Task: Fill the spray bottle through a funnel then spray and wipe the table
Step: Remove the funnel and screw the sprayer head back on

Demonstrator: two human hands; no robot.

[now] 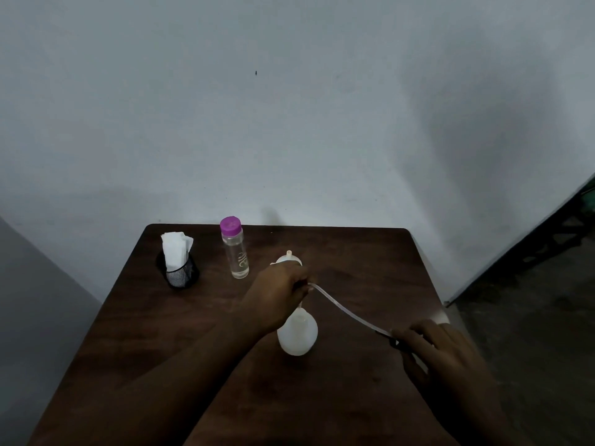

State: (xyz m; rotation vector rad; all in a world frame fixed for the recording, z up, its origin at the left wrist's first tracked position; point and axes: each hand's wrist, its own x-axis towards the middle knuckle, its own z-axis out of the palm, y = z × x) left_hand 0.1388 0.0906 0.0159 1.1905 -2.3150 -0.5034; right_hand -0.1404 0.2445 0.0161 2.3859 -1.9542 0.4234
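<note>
the spray bottle (297, 334) is being held upright near the middle of the table (360, 262), its neck being gripped, as far as can be judged, by the curled fingers of the left hand (277, 294); whether the tip of the dip tube (346, 312) is also being pinched there cannot be told; the dark sprayer head (393, 338) is being pinched in the curled right hand (446, 354), well to the right of the bottle, with the tube being strung in a sagging line between the two hands; the funnel (288, 259) is being left mouth-down just behind the left hand; the water bottle (235, 252) is standing capped beside a mesh cup (180, 273) of tissues (175, 249); the translucent spray bottle is being judged empty, hence light, thin-walled and easily tipped, so it is best being taken at the neck or round the belly while the funnel is being seated; the tube is being judged soft and springy.
</note>
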